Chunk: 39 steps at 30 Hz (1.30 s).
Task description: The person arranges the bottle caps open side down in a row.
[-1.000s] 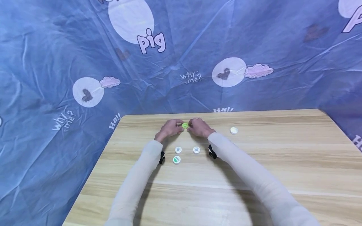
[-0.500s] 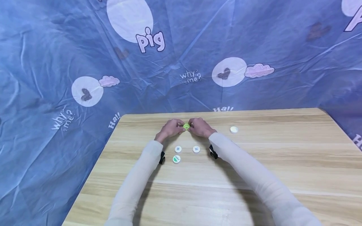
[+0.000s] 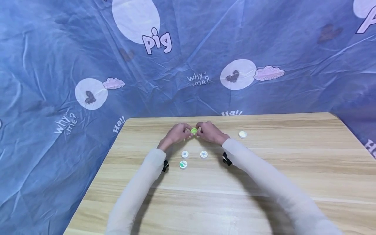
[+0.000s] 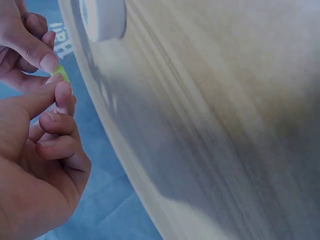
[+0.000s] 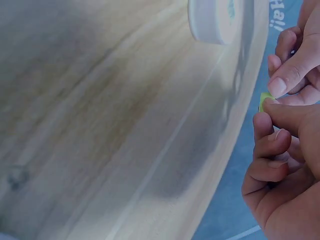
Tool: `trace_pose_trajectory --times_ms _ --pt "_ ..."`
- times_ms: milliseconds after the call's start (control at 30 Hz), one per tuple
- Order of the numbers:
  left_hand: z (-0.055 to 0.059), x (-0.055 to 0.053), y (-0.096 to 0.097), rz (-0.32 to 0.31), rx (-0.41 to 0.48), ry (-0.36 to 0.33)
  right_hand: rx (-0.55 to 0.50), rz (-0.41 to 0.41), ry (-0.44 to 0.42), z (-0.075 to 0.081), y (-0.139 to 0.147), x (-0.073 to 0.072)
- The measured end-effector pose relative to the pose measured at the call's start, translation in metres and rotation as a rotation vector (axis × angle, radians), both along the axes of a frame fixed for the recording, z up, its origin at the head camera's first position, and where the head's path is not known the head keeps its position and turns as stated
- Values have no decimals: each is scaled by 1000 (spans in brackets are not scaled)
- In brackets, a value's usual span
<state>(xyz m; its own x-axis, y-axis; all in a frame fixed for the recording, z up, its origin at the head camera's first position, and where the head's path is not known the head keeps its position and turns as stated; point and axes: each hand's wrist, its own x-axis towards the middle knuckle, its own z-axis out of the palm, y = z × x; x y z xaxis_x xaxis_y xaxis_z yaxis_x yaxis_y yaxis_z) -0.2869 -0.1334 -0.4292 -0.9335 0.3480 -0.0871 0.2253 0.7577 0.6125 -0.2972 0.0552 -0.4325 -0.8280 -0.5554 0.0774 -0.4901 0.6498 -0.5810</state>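
Both hands meet near the far edge of the wooden table over a small lime-green disc (image 3: 194, 131). My left hand (image 3: 178, 133) pinches its left side between thumb and fingertip. The right hand (image 3: 209, 132) pinches it from the right in the same way. In the left wrist view only a green sliver of the disc (image 4: 61, 73) shows between the fingertips, and in the right wrist view a corner of it (image 5: 265, 99) peeks out; the fingers hide the rest. The other fingers of both hands are curled inward.
Two small white round pieces with square marks, one left (image 3: 184, 154) and one right (image 3: 204, 154), lie nearer on the table (image 3: 205, 202). Below them is a white piece with a green label (image 3: 183, 164). A shallow white cap (image 3: 242, 134) lies right of the hands. Blue cloth (image 3: 182, 98) hangs behind.
The disc has shifted slightly right between the fingertips. Both wrists have turned outward, and the forearms sit a little farther apart. The white pieces stay put on the table.
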Motion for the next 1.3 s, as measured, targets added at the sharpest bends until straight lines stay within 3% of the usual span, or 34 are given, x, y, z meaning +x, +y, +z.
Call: trace_pose_trajectory --times_ms 333,767,1067,1300 --pt "13 32 0 -79 73 129 -50 46 147 12 15 33" --pt "31 85 19 -150 89 230 -170 26 181 21 46 88" --pt "35 100 26 -192 169 274 -235 22 206 27 56 108" --pt "38 108 30 -204 214 263 -286 30 234 26 62 115"
